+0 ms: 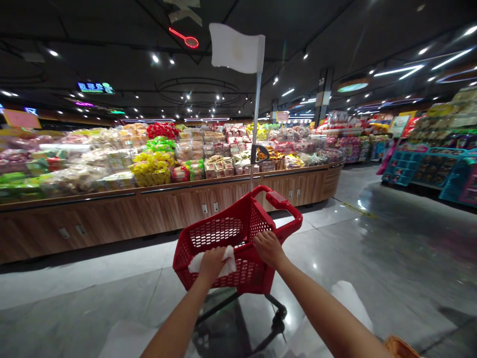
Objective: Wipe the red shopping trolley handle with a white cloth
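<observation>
A small red shopping cart (246,214) stands side-on in front of me, its handle (292,211) at the right end. My left hand (213,262) is closed on a white cloth (228,266) and presses it against the near rim of the basket. Part of the cloth hangs inside the basket on the left. With fingers curled over it, my right hand (269,248) grips the near rim close to the handle end. A pole (256,109) with a white flag (236,49) rises behind the cart's handle end.
Beyond the cart runs a long wood-panelled display counter (112,214) heaped with packaged goods (152,166). Blue display racks (421,166) stand at the right, across a shiny grey floor (354,248). A dark pillar (322,97) rises behind.
</observation>
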`<state>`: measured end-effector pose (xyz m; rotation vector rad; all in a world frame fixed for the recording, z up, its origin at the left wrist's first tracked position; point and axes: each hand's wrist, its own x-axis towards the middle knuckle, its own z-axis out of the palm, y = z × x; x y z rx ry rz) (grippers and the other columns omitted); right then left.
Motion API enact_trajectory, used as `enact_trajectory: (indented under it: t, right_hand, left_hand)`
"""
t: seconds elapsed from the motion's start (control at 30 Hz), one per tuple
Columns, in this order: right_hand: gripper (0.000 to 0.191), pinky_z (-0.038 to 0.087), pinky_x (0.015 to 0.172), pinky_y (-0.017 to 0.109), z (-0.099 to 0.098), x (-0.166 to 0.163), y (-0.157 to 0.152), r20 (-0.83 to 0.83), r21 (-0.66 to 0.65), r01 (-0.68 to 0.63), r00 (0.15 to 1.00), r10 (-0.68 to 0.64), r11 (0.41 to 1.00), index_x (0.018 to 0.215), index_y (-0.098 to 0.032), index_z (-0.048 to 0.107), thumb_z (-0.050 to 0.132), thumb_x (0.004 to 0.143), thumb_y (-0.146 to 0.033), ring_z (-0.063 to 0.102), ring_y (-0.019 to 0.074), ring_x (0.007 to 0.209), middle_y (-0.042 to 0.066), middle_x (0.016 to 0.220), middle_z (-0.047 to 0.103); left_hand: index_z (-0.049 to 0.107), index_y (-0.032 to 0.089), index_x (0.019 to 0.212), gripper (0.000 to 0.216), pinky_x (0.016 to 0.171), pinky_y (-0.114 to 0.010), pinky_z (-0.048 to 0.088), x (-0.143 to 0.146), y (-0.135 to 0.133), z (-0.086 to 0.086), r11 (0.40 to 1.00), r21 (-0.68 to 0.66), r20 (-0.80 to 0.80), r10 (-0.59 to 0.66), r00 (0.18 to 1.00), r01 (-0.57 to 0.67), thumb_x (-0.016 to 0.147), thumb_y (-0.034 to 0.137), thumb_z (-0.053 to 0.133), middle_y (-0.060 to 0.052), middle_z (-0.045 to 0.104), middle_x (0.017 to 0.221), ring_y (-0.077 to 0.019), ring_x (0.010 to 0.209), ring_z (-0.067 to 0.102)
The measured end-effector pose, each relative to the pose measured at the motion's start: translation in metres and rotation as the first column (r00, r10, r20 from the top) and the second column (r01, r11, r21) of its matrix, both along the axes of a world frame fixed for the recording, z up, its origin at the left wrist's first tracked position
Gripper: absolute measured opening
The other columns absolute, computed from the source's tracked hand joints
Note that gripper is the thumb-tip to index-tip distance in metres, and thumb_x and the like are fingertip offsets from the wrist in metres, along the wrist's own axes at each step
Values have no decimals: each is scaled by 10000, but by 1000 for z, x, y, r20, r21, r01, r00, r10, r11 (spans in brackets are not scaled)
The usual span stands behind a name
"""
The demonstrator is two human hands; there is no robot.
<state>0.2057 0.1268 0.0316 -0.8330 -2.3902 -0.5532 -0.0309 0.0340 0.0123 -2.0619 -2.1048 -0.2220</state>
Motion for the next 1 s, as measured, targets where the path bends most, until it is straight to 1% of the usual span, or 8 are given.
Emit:
enact_trajectory:
  t: [0.1, 0.2, 0.3, 0.47, 0.57, 0.67, 0.87, 1.0]
  right_hand:
    - [164, 281, 857, 345, -2, -2, -1, -31, -6, 17, 999, -17, 1000, 814, -202, 584, 464, 924, -192, 481, 198, 810, 40, 827, 603]
    - [150, 278, 881, 352, -7, -8, -1, -74, -20, 32, 997, -33, 999, 806, -200, 579, 474, 906, -167, 477, 204, 828, 45, 838, 602]
    - [161, 279, 893, 357, -12, -16, -4, -114, -33, 38, 993, -42, 999, 801, -199, 577, 462, 897, -141, 474, 205, 830, 44, 835, 597]
    - [134, 283, 908, 361, -18, -24, -5, -102, -19, 18, 995, -20, 1000, 850, -201, 594, 484, 868, -127, 473, 214, 859, 48, 859, 596]
    - [137, 292, 886, 355, -15, -17, 0, -71, -13, 12, 997, -13, 1000, 855, -205, 595, 476, 886, -145, 481, 214, 856, 50, 861, 603]
    - [145, 295, 863, 341, -9, -2, 7, -38, -22, 1, 999, -2, 1000, 841, -210, 591, 470, 910, -170, 491, 200, 837, 38, 837, 607]
    - [165, 304, 910, 333, 5, 32, 30, -6, -88, -13, 1000, 12, 996, 843, -201, 608, 464, 925, -197, 503, 188, 849, 36, 854, 620]
    - [186, 242, 1043, 371, 10, 40, 38, -29, -156, 53, 998, -58, 986, 882, -197, 625, 444, 925, -195, 504, 206, 1008, 57, 947, 628]
  left_hand:
    - [580, 192, 1171, 325, 864, -350, 412, -47, -29, -5, 995, -8, -9, 97, 995, -97, 918, 369, 480, -83, 657, 1095, -245, 1025, 592]
    - [586, 190, 1168, 334, 878, -352, 397, -61, -41, -2, 981, -18, 8, 193, 981, -193, 919, 375, 459, -83, 657, 1121, -252, 1069, 580]
    - [594, 192, 1150, 315, 885, -363, 387, -30, -25, 7, 983, -21, 22, 185, 982, -185, 918, 355, 458, -86, 659, 1119, -254, 1062, 582]
    - [550, 181, 1200, 323, 871, -366, 403, 65, 27, 18, 1000, 17, 82, 3, 997, -5, 931, 328, 448, -104, 644, 1128, -243, 1036, 588]
    - [531, 180, 1220, 323, 864, -363, 416, 82, 41, 17, 1000, 13, 84, -29, 996, 28, 920, 280, 464, -110, 633, 1138, -241, 1038, 588]
    - [517, 197, 1247, 344, 868, -356, 427, 51, 30, 9, 998, -44, 51, -53, 997, 55, 914, 266, 471, -96, 630, 1156, -236, 1042, 586]
    - [517, 214, 1259, 351, 904, -334, 427, -39, -34, -13, 997, -73, 46, 32, 998, -29, 914, 245, 461, -81, 635, 1177, -214, 1049, 588]
    - [541, 200, 1219, 320, 895, -336, 427, -38, -53, -26, 993, -28, 54, 118, 992, -116, 914, 233, 450, -77, 645, 1156, -218, 1037, 591]
